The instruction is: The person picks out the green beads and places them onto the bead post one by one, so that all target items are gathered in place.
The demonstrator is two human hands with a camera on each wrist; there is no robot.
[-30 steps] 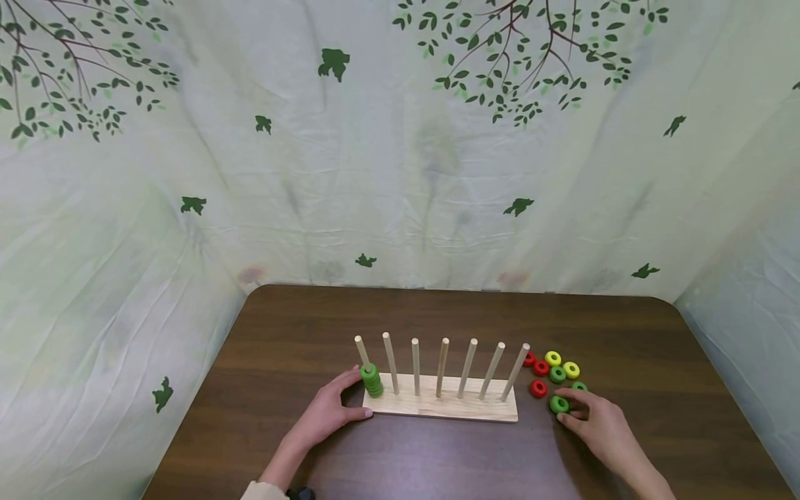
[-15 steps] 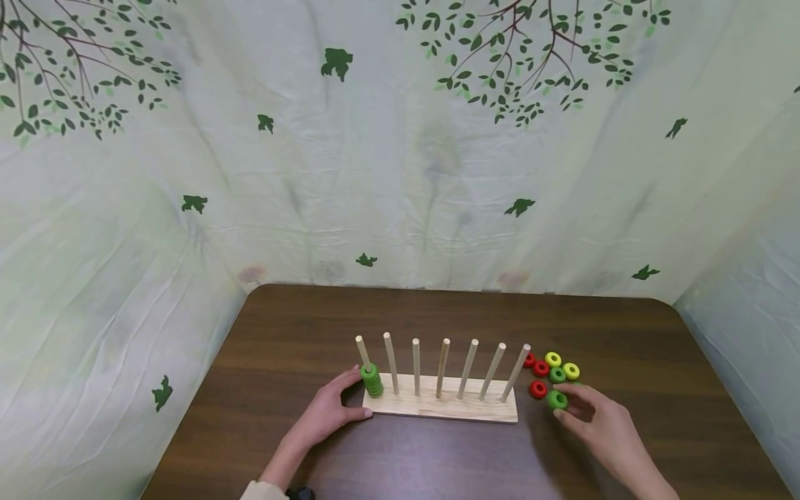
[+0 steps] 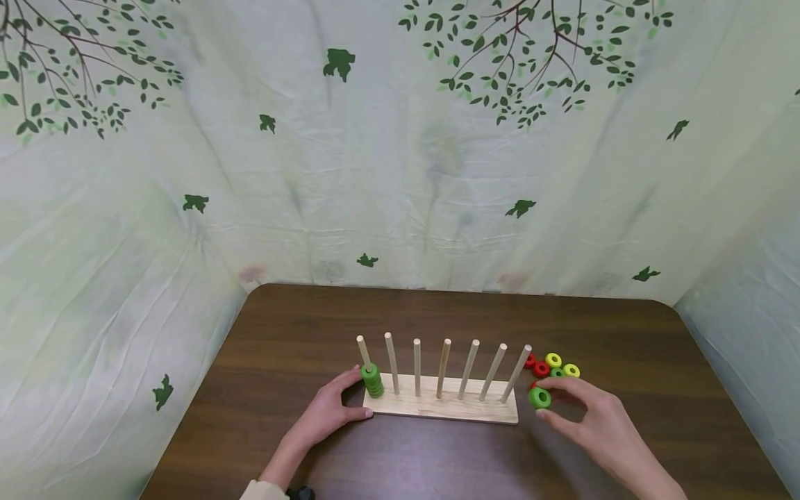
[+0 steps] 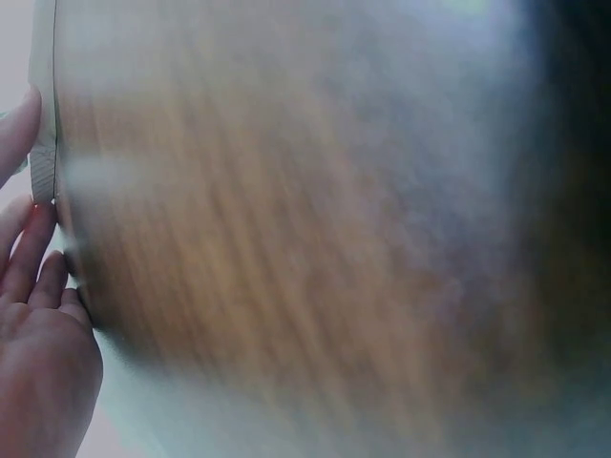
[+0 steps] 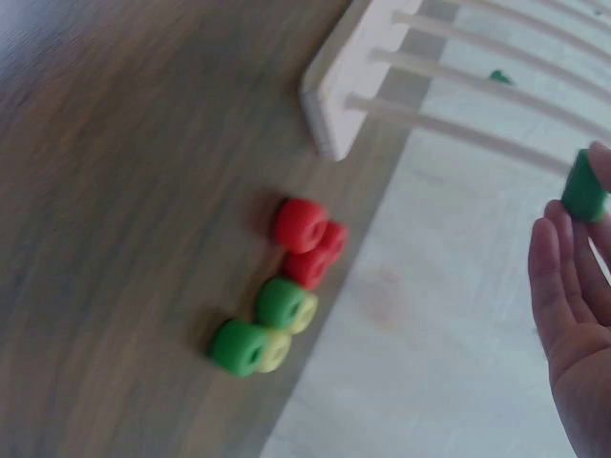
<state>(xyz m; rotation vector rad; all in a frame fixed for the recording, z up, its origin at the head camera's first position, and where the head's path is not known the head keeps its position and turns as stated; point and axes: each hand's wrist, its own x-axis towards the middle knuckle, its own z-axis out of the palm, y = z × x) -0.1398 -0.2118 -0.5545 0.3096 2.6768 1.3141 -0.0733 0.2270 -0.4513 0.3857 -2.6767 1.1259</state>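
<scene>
In the head view my left hand (image 3: 326, 411) holds the left end of a wooden peg board (image 3: 437, 406), thumb at the front edge and fingers at the back. A row of several upright pegs rises from the board. Green rings (image 3: 373, 382) are stacked on the leftmost peg; the others are bare. Just off the board's right end, my right hand (image 3: 596, 421) pinches a green ring (image 3: 533, 398) between thumb and fingers, above the table. The right wrist view shows this green ring (image 5: 580, 191) at the fingertips. The left wrist view is mostly blurred wood.
Loose red rings (image 5: 300, 225), green rings (image 5: 237, 347) and yellow rings (image 3: 571, 370) lie on the brown table (image 3: 300, 319) right of the board. My right hand hides some of them in the head view. A pale cloth with printed leaves (image 3: 425, 173) hangs behind the table.
My right hand has lifted the green ring and carried it left toward the board's right end, partly covering a red ring. My left hand keeps its place on the board.
</scene>
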